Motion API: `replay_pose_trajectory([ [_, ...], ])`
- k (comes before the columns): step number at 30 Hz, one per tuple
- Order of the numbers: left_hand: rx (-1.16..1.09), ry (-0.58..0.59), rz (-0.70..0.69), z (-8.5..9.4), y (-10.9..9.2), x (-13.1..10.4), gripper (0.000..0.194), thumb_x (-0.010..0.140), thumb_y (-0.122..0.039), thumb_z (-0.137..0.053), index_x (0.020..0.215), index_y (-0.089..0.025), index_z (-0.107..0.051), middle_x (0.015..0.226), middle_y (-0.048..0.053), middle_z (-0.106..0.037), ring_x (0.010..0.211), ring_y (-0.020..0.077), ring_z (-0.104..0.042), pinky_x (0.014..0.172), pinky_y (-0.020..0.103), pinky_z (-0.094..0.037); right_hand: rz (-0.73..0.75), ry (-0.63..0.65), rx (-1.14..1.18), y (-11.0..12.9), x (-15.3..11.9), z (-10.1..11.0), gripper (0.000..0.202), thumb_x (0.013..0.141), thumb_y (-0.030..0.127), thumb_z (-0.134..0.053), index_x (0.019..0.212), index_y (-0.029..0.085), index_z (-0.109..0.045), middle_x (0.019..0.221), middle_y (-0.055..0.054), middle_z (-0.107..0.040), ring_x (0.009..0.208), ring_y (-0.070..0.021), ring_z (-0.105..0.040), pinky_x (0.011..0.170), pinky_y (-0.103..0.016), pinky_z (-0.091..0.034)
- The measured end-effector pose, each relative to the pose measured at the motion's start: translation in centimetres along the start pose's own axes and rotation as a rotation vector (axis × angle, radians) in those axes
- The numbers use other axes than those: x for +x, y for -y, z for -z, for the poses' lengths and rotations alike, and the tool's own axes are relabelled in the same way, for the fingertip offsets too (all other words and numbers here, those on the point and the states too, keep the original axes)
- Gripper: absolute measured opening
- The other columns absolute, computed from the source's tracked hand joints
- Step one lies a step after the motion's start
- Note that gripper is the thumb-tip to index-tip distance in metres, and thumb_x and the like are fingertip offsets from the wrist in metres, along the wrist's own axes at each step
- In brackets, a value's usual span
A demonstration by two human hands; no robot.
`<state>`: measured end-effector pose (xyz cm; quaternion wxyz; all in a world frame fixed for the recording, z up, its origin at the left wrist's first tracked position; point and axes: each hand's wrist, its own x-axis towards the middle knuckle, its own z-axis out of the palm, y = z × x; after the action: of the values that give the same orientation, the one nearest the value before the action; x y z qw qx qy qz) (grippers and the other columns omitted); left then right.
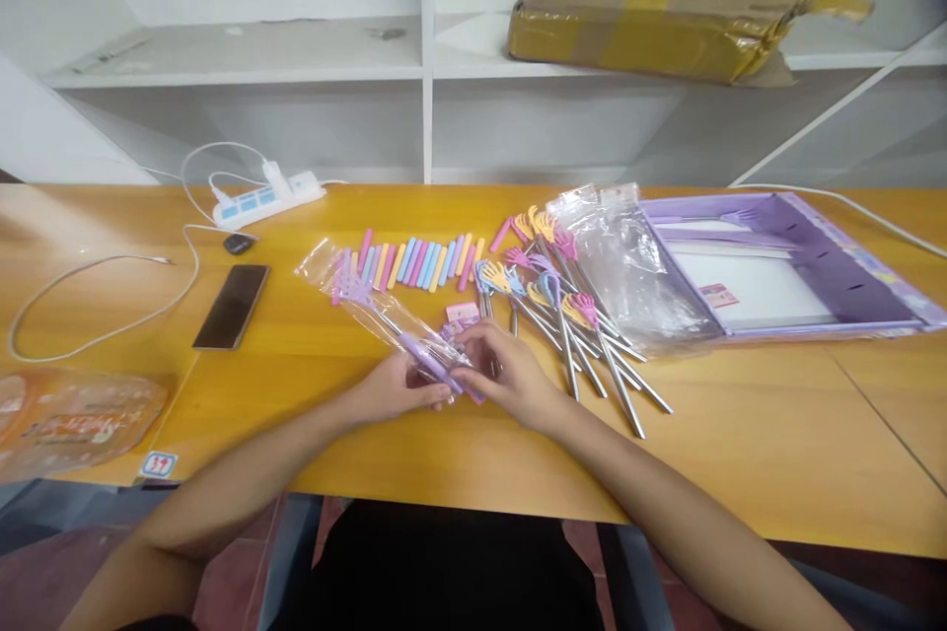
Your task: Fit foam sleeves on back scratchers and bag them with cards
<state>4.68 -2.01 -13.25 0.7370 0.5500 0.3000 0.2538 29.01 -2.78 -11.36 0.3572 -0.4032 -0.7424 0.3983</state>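
At frame centre, left hand (396, 386) and right hand (510, 377) both pinch a bagged purple back scratcher (392, 320), apparently mid-bagging; sealing the bag's end seems next.

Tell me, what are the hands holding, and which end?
Both hands, left hand and right hand, hold a clear plastic sleeve with a purple-handled back scratcher inside, gripping it at the handle end nearest the person.

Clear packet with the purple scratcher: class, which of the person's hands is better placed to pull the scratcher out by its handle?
Probably the right hand: its fingers sit at the packet handle end, while the left hand steadies it.
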Motion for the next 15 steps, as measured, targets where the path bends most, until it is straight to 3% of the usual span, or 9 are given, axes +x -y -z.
replay_pose_trajectory([
  [2,-0.017,0.015,-0.004,-0.1,-0.3,-0.1,0.038,0.094,-0.045,-0.084,0.109,-0.013,-0.070,0.094,0.008,-0.073,0.079,0.0149,-0.068,0.073,0.027,-0.058,-0.089,0.121,0.043,0.2,0.0,0.1,0.037,0.108,0.053,-0.066,0.093,0.019,-0.063,0.076,-0.001,-0.062,0.066,-0.0141,-0.054,0.064,-0.028,-0.042],
  [4,-0.024,0.025,0.011,-0.2,-0.3,-0.1,0.040,0.091,-0.047,-0.086,0.108,-0.014,-0.071,0.093,0.008,-0.074,0.080,0.0155,-0.069,0.074,0.028,-0.058,-0.077,0.170,0.034,0.3,0.0,0.1,0.048,0.109,0.054,-0.062,0.078,0.019,-0.057,0.071,-0.001,-0.058,0.065,-0.0133,-0.050,0.064,-0.028,-0.038],
  [9,-0.001,0.007,0.074,0.0,0.4,0.0,0.039,0.090,-0.048,-0.087,0.098,-0.013,-0.072,0.088,0.007,-0.074,0.077,0.0158,-0.071,0.076,0.028,-0.059,0.007,0.150,0.014,0.4,-0.1,-0.3,0.044,0.110,0.047,-0.059,0.077,0.018,-0.053,0.071,0.000,-0.053,0.064,-0.0120,-0.046,0.063,-0.027,-0.034],
  [15,-0.097,0.089,0.035,-0.1,-0.6,-0.1,0.037,0.097,-0.045,-0.082,0.105,-0.013,-0.066,0.090,0.008,-0.074,0.075,0.0168,-0.074,0.072,0.029,-0.062,-0.105,0.247,0.239,0.5,0.1,0.3,0.054,0.114,0.057,-0.051,0.077,0.018,-0.056,0.070,-0.001,-0.057,0.065,-0.0126,-0.051,0.064,-0.027,-0.038],
])
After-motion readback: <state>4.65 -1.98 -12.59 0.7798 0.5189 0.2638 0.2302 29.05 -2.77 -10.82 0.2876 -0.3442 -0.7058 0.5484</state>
